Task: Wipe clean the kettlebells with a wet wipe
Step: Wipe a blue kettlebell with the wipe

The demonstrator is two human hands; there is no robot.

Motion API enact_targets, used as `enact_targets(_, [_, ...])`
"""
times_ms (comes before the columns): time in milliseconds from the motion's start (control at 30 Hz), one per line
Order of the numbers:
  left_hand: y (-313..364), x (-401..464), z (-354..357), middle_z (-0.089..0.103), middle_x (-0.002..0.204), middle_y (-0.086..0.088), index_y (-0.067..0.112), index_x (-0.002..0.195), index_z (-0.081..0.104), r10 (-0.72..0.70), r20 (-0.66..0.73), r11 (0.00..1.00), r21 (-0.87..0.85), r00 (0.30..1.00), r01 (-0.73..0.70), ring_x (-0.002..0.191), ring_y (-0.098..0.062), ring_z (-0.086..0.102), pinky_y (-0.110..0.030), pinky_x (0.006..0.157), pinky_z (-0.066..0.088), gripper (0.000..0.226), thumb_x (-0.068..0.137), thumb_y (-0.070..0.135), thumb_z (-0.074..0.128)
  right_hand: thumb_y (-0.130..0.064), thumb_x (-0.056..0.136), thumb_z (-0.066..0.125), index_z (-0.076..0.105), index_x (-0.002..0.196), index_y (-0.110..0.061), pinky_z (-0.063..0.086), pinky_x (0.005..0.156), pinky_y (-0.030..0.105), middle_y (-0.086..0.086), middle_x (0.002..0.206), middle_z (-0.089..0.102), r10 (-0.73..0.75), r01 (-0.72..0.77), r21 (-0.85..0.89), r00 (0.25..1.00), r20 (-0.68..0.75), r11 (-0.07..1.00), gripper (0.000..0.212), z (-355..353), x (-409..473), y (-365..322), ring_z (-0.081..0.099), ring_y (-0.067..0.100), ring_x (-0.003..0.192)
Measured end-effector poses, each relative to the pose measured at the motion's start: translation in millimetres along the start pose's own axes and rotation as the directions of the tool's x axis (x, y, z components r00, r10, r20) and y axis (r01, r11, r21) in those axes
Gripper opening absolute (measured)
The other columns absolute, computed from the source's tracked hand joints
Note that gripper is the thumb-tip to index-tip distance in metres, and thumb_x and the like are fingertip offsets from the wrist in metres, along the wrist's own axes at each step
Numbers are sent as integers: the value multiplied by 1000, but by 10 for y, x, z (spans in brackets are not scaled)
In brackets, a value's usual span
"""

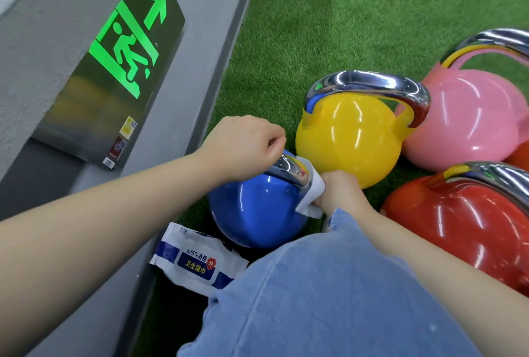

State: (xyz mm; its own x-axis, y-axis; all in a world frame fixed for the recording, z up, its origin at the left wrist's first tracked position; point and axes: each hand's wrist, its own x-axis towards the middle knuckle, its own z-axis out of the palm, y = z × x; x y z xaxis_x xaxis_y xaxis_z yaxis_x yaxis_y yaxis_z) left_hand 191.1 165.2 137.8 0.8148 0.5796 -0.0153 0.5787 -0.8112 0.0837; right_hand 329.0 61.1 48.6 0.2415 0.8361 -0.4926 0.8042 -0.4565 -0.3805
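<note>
- Head view: we see the blue kettlebell on the green turf floor, close to the grey wall base at the turf's left edge and touching the yellow kettlebell.
- Our left hand curls over the blue kettlebell's chrome handle; most of the handle is hidden under it.
- Our right hand has its grip pinched on the white wet wipe, pressed to the handle's right end; the fingertips are hidden behind the wipe.
- A denim-clad knee covers the blue kettlebell's lower edge and one corner of the wipe pack.
- The pack reads "75%" with Chinese characters on a blue label.
- The pink kettlebell and red kettlebell are cut off by the frame's right edge.
- A green exit sign shows a running figure and an arrow; its small stickers are too small for us to read.
</note>
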Motion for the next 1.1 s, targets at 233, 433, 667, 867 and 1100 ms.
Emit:
enact_targets(233, [9,-4,-15,63,78,-2,16,81,61,-8,0,1000,-3,1000,8,75,-28,56,-35,59,42,43,78,35,22,-25,75,67,42,53,-18,26,44,26,-2,53,42,-14,16,-22,997,78,1000,34,-43,45,-71,33,12,48])
enact_targets(433, [-3,-5,7,62,76,-1,16,80,60,-4,-24,1000,13,1000,4,73,-28,55,-32,56,36,41,78,35,23,-42,70,75,43,54,-27,25,44,18,-10,51,42,-155,164,88,983,-99,983,39,-118,-172,-32,36,6,50])
enact_targets(667, [6,-17,-6,61,73,-1,15,77,59,9,-24,1000,8,1000,-9,70,-27,54,-32,55,36,40,78,34,24,-15,82,53,41,53,-18,26,52,29,6,65,57,-95,97,50,994,-53,994,32,-46,-59,30,38,18,67])
enact_targets(867, [28,-16,-23,61,75,-1,15,77,58,2,-18,1000,10,1000,-2,71,-28,53,-31,55,32,39,78,34,24,-35,79,67,47,55,-26,28,48,20,-7,57,47,-113,121,173,992,-55,977,32,14,-80,17,41,12,58])
enact_targets(1100, [21,-15,-5,63,77,-1,15,80,60,11,-31,999,37,999,-10,72,-27,53,-31,55,31,41,79,34,23,-18,67,79,64,90,-12,30,60,23,5,89,57,-134,233,452,962,-240,861,28,97,-122,-38,53,20,83])
